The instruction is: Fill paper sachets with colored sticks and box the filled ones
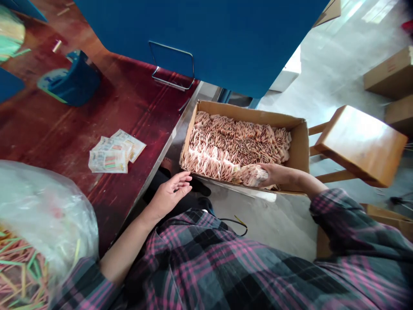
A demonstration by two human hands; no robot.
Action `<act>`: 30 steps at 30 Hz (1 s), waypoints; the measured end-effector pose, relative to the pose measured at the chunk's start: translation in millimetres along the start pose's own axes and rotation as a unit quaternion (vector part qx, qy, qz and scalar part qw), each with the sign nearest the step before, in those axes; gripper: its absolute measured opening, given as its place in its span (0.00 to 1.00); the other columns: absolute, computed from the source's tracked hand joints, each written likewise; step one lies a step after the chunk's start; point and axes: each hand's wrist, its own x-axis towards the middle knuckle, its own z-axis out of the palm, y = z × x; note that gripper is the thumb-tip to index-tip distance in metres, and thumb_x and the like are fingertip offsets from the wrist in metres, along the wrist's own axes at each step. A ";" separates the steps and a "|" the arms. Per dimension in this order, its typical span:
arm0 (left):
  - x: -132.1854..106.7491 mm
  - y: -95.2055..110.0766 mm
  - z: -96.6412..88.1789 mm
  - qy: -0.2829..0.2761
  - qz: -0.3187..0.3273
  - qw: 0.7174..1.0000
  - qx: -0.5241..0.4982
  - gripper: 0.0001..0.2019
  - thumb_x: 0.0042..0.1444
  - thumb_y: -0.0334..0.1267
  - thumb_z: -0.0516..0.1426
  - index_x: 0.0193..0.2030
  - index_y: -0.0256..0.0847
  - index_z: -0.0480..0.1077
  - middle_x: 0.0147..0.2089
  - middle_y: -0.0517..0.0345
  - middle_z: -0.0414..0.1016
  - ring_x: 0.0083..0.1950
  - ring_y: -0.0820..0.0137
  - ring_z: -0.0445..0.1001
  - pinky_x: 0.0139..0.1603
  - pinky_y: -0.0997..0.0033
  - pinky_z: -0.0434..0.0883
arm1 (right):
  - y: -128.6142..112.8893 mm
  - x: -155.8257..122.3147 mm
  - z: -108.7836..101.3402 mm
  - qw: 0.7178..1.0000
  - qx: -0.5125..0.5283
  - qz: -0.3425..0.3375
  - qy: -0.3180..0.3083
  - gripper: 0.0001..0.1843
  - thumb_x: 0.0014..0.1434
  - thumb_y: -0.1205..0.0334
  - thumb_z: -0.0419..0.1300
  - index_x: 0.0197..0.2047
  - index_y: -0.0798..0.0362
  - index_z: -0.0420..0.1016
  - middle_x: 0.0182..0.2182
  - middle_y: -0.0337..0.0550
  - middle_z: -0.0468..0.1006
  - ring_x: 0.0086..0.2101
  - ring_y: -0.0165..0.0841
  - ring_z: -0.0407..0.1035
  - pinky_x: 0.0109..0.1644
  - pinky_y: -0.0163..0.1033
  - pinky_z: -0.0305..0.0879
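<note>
An open cardboard box (299, 144) holds packed rows of small flat packets (232, 140) standing on edge. Inside its near right part, my right hand (276, 175) is closed around a bunch of packets (253, 175) at the end of the nearest row; its fingertips are partly hidden. My left hand (169, 193) hovers by the box's near left corner with nothing in it, fingers loosely stretched out. On the dark red table (129, 103) to the left lie several printed clear packets (109, 159), overlapping one another.
A clear plastic bag (48, 193) of coloured sticks fills the lower left. Behind it on the table stands a blue container (79, 82). A blue panel (209, 34) with a wire holder (172, 64) overhangs the far side. A wooden stool (361, 144) stands right of the box.
</note>
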 end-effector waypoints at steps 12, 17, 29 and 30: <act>-4.6 -7.6 0.2 0.052 -0.022 0.998 -0.009 0.28 0.57 0.52 0.63 0.60 0.38 0.72 0.55 0.44 0.82 0.54 0.60 0.81 0.63 0.51 0.75 | 7.6 63.7 5.6 0.980 -0.047 0.007 -0.192 0.49 0.39 0.64 0.72 0.68 0.47 0.72 0.62 0.46 0.79 0.58 0.49 0.75 0.64 0.45 0.70; -5.7 -8.5 1.4 0.053 -0.021 0.998 -0.002 0.27 0.58 0.52 0.62 0.59 0.38 0.72 0.56 0.44 0.82 0.54 0.62 0.81 0.64 0.53 0.75 | 5.1 72.4 13.2 0.967 -0.190 -0.087 -0.142 0.48 0.41 0.64 0.75 0.68 0.43 0.73 0.65 0.48 0.76 0.60 0.50 0.74 0.62 0.47 0.71; -12.9 -11.6 -2.5 0.058 -0.011 0.998 -0.009 0.24 0.59 0.50 0.61 0.58 0.39 0.73 0.55 0.45 0.82 0.53 0.62 0.81 0.64 0.52 0.75 | 28.2 59.3 21.3 0.960 -0.222 -0.157 -0.070 0.44 0.49 0.70 0.72 0.69 0.42 0.72 0.59 0.51 0.78 0.54 0.46 0.78 0.55 0.43 0.73; -14.3 -12.2 -3.0 0.061 -0.010 0.998 -0.011 0.24 0.59 0.50 0.61 0.58 0.39 0.73 0.55 0.45 0.82 0.53 0.62 0.81 0.64 0.52 0.75 | 31.4 59.2 22.8 0.961 -0.216 -0.155 -0.071 0.44 0.49 0.71 0.71 0.69 0.44 0.72 0.61 0.52 0.77 0.55 0.47 0.77 0.57 0.45 0.73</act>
